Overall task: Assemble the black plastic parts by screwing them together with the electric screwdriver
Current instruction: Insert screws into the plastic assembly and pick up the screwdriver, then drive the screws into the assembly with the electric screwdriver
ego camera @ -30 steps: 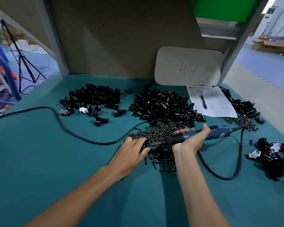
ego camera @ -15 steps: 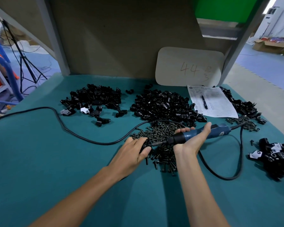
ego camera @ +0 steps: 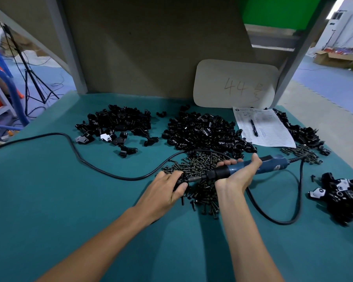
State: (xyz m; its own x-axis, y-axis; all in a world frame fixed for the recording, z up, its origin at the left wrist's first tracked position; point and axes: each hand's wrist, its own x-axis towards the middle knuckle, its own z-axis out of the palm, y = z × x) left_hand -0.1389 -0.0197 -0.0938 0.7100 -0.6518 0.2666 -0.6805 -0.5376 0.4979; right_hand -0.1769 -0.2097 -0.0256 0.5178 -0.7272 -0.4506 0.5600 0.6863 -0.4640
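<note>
Head view: centre frame, right hand point(ego camera: 236, 177) grips the screwdriver point(ego camera: 273, 165), its tip against a black part point(ego camera: 178, 182) clasped by the left hand point(ego camera: 164, 193) over the screw pile point(ego camera: 202, 162).

Both forearms extended, left hand point(ego camera: 165, 192) and right hand point(ego camera: 236, 177) each curled in a grip.

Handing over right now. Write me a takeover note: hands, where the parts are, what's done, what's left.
Right hand grips the screwdriver, bit pointing left.
Left hand holds a black part at the bit tip, over the screws.
Loose parts lie in two piles at the back.
A smaller pile at right may be finished units; cannot confirm.
Left: finish this one, then work through the piles.
</note>
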